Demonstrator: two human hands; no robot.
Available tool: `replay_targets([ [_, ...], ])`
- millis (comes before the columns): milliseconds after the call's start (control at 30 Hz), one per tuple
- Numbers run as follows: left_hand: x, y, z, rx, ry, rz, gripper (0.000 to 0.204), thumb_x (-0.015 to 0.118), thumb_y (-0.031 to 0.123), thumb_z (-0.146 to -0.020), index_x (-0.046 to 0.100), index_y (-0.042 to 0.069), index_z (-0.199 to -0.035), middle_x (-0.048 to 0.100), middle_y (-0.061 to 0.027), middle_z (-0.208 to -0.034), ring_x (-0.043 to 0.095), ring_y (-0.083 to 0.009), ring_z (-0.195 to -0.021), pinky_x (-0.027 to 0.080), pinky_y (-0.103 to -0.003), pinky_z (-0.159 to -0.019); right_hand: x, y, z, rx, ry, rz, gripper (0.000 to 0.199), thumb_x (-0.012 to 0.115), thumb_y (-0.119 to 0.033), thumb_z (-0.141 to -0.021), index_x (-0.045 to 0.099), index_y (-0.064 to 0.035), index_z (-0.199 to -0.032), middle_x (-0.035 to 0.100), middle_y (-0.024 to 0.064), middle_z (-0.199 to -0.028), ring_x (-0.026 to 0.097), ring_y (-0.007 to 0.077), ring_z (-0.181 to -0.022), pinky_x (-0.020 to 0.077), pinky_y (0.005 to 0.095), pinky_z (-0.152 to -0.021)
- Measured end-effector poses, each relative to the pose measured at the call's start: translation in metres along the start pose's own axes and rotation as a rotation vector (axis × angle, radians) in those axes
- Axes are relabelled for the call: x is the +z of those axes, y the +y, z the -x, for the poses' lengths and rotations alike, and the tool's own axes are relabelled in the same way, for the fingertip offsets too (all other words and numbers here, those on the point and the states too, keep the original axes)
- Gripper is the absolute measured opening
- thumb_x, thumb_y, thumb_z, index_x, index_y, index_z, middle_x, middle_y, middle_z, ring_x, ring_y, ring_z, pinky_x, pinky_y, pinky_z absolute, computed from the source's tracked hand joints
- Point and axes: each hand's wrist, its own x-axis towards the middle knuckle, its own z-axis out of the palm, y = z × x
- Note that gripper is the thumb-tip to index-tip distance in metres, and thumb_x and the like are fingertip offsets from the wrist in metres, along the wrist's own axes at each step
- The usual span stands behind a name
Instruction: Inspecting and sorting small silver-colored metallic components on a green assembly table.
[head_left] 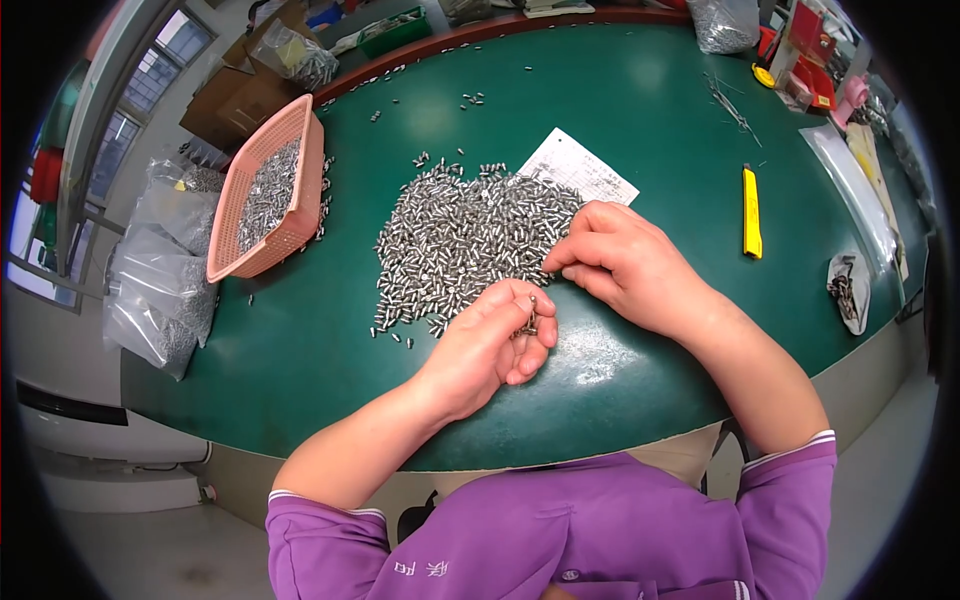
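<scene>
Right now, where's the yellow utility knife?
In the head view the yellow utility knife lies on the green table, on the person's right, beyond the right hand and to the right of the paper sheet.

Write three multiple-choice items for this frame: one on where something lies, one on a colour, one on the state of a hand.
1. Where does the pink basket sit?
A. At the left edge of the green table, left of the pile
B. On the floor
C. Under the right hand

2. What colour is the utility knife right of the hands?
A. Red
B. Yellow
C. Blue

3. What is the left hand doing?
A. Lying flat and empty
B. Gripping the basket
C. Pinching a few small metal pieces at its fingertips

Answers: 1 A, the basket rests at the table's left edge, apart from the pile of metal pins. 2 B, its body is plainly yellow. 3 C, the fingers curl around small metal pieces while the right hand reaches into the pile's near edge.
</scene>
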Motion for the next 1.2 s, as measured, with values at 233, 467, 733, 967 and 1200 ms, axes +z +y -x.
replay_targets([
  [233,-0.005,-0.003,0.001,0.044,-0.039,0.037,0.031,0.032,0.028,-0.104,0.051,0.005,-0.111,0.054,-0.0093,-0.091,0.047,-0.0134,-0.065,0.036,-0.024,-0.053,0.0,0.002,0.002,-0.022,-0.057,0.037,0.01,0.069,-0.01,-0.075,0.068,-0.0106,-0.085,0.058,0.0057,-0.087,0.057,0.027,-0.09,0.0486,0.0385,-0.079],
  [467,-0.004,-0.002,0.0,0.02,-0.029,0.008,0.021,0.04,0.023,-0.102,0.051,0.006,-0.103,0.055,-0.0082,-0.09,0.048,-0.0119,-0.064,0.036,-0.023,-0.053,-0.003,-0.001,0.002,0.006,-0.083,0.107,0.009,0.069,-0.007,-0.076,0.065,-0.0072,-0.083,0.057,0.0056,-0.086,0.058,0.0251,-0.087,0.0483,0.0366,-0.077],
  [733,0.002,-0.001,0.0,-0.005,0.022,-0.011,0.012,0.048,0.017,-0.099,0.049,0.007,-0.106,0.056,-0.0048,-0.09,0.047,-0.0086,-0.062,0.035,-0.021,-0.051,0.0,-0.01,-0.002,-0.099,-0.059,-0.277,0.009,0.069,-0.006,-0.08,0.067,-0.0076,-0.089,0.059,0.0047,-0.088,0.057,0.0225,-0.087,0.0475,0.0335,-0.077],
  [967,0.0,-0.002,-0.001,0.005,0.012,-0.051,0.015,0.045,0.02,-0.102,0.049,0.007,-0.106,0.055,-0.0049,-0.088,0.045,-0.0082,-0.061,0.034,-0.02,-0.049,0.002,-0.006,-0.002,-0.02,0.009,-0.166,0.014,0.071,-0.006,-0.078,0.07,-0.0093,-0.092,0.057,0.0042,-0.085,0.058,0.0204,-0.085,0.0479,0.0326,-0.073],
  [1200,0.0,0.0,0.001,0.011,0.004,0.036,0.022,0.039,0.022,-0.102,0.053,0.005,-0.107,0.054,-0.0073,-0.09,0.046,-0.0114,-0.062,0.034,-0.022,-0.051,0.002,0.006,0.002,-0.034,-0.03,0.057,0.015,0.07,-0.011,-0.076,0.069,-0.0124,-0.091,0.057,0.0043,-0.088,0.057,0.0249,-0.088,0.0489,0.0374,-0.077],
])
